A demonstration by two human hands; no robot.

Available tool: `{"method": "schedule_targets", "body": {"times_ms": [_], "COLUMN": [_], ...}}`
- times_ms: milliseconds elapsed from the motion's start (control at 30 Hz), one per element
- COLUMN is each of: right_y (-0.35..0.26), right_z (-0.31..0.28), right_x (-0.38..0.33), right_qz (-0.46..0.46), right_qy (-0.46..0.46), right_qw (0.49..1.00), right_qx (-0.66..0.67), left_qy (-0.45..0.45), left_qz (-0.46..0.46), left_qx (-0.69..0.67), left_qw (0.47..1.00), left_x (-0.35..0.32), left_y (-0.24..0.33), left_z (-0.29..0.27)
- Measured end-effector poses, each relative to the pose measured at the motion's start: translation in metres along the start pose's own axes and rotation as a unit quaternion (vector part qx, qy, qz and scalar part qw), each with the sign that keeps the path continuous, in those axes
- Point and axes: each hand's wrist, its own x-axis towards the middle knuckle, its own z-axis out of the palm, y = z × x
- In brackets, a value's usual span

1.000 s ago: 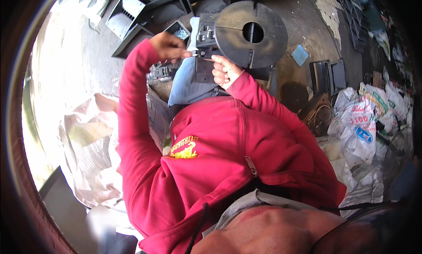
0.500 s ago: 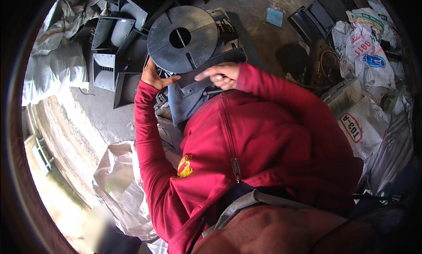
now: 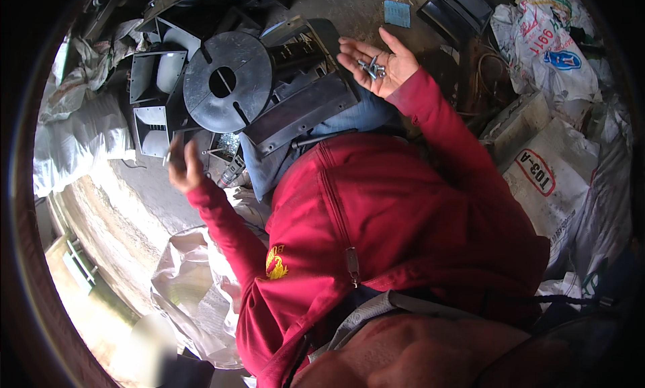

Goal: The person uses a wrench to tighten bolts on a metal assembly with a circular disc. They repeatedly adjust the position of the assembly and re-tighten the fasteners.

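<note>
My right hand [image 3: 384,67] is palm up with its fingers stretched, and several small metal screws [image 3: 371,68] lie in the palm. It is beside the far right corner of a black rectangular housing [image 3: 304,112] that rests over my blue-trousered lap. My left hand [image 3: 183,165] is smeared by motion, apart from the housing; whether it holds anything cannot be made out. A grey slotted disc [image 3: 250,72] with a round centre hole sits at the housing's left side, partly over it. Near my left hand is a small box of shiny metal pieces [image 3: 228,145].
What looks like a power tool [image 3: 232,172] lies beside the box. Grey and black speaker-like housings [image 3: 156,75] are piled at the left. More black housings [image 3: 457,12] and printed white sacks [image 3: 547,52] stand at the right. A blue paper [image 3: 397,14] lies on the floor.
My left hand has left the disc's edge and moved down and left. My right hand has swung right and turned palm up, showing the screws. The disc appears farther left.
</note>
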Motion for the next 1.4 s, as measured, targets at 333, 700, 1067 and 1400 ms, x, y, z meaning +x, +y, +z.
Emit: {"method": "schedule_targets", "body": {"times_ms": [333,700,1067,1400], "right_y": [0.047,0.064,0.068,0.078], "right_z": [0.026,0.018,0.019,0.000], "right_x": [-0.015,-0.012,-0.008,-0.001], "right_qz": [0.116,0.115,0.145,0.124], "right_qy": [-0.007,0.073,-0.026,-0.080], "right_qw": [0.993,0.991,0.988,0.985], "right_qx": [0.008,0.010,0.046,-0.086], "left_qy": [-0.375,-0.377,-0.370,-0.140], "left_qz": [0.249,0.250,-0.029,-0.394], "left_qx": [0.110,0.138,0.030,0.053], "left_qw": [0.886,0.881,0.928,0.907], "left_x": [-0.066,-0.056,-0.069,-0.061], "left_y": [0.099,0.082,0.088,0.022], "left_z": [0.167,0.188,0.143,-0.012]}}
